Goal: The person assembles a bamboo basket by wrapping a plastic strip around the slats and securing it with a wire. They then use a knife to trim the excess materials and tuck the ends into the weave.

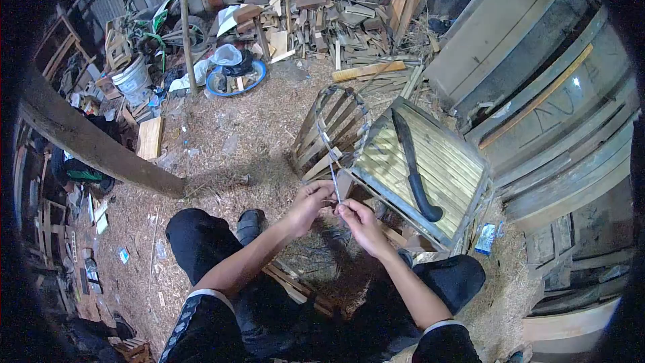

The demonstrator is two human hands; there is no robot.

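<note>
My left hand [309,207] and my right hand [361,225] meet in front of my knees, fingers pinched together around a thin pale strip [336,178]. From my fingertips the strip runs up to the wrapped rim of a slatted wooden frame [321,131], shaped like an open basket. To the right of it stands a low slatted stool or table [450,171] with a grey border. A machete [404,141] with a dark, curved handle lies across those slats, its handle toward me.
A leaning post [101,138] crosses the left side. Scrap wood [322,27] is heaped along the back wall, near a blue basin [248,84] and a white bucket [132,81]. Large boards [497,23] lean at right. Shavings [222,148] cover the ground.
</note>
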